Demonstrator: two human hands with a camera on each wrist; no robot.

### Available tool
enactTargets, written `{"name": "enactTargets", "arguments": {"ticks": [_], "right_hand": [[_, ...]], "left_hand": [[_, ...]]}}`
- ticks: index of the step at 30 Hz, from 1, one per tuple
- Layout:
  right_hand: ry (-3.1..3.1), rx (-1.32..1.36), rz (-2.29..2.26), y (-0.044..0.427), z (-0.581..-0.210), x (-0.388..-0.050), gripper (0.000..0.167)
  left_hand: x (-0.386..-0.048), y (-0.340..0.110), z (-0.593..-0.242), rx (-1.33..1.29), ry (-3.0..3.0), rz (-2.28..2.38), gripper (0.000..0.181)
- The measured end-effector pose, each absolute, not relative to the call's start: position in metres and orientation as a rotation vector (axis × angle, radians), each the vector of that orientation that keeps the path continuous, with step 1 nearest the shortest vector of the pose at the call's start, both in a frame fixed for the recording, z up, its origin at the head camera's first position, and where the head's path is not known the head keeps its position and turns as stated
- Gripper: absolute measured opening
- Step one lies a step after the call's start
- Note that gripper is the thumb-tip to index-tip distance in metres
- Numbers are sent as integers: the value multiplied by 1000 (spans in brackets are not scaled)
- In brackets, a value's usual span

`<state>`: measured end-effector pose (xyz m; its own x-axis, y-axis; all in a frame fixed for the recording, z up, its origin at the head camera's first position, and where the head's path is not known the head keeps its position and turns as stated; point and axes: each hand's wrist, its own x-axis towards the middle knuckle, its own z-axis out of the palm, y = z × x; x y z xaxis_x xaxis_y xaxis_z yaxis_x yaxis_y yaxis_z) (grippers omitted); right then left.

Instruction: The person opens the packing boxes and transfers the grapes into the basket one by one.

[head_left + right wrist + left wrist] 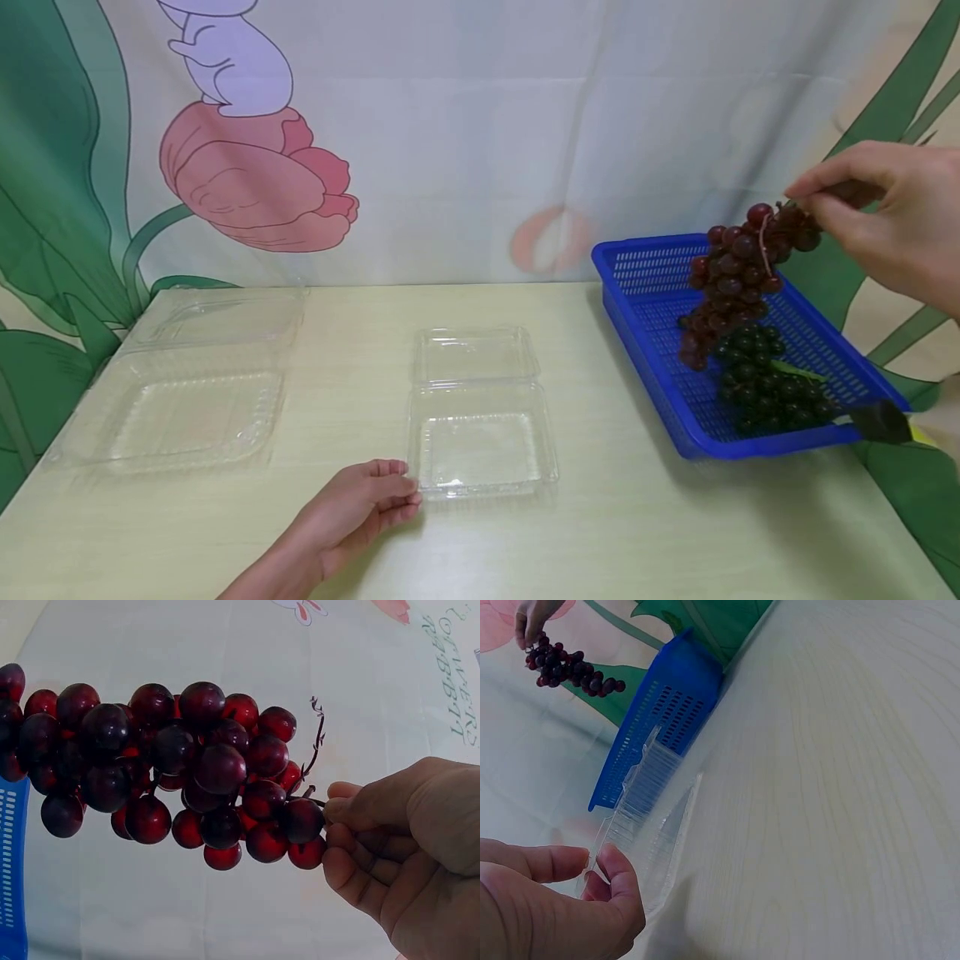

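A bunch of red grapes [738, 267] hangs from my right hand [892, 217], whose thumb and fingers pinch its stem above the blue basket [645, 367]. In the right wrist view the grapes [202, 772] stretch away from the fingertips, and a bare twig stands out near the stem. Dark green grapes [772, 383] lie in the basket. My left hand [360, 512] pinches the near left corner of a small clear plastic clamshell box [480, 442], which lies opened flat on the table. The left wrist view shows that thumb and finger on the box's rim [604, 847].
A larger clear clamshell box [195, 408] lies opened at the left of the pale table [352, 375]. A dark object [881, 421] sits at the basket's near right corner. Behind the table hangs a printed cloth [450, 150] with a flower and a rabbit figure.
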<state>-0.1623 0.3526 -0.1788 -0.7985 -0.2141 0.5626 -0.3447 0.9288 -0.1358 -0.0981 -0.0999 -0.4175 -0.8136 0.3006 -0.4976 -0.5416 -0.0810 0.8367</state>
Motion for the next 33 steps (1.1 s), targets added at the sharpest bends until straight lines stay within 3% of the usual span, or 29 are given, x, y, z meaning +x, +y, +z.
{"name": "enactTargets", "arguments": {"ticks": [15, 33], "right_hand": [[-2664, 259, 271, 368, -193, -178, 17], [-2740, 294, 320, 366, -208, -193, 19]], "left_hand": [[-98, -99, -416, -265, 1630, 1954, 31], [-98, -100, -415, -245, 1629, 1953, 32]]}}
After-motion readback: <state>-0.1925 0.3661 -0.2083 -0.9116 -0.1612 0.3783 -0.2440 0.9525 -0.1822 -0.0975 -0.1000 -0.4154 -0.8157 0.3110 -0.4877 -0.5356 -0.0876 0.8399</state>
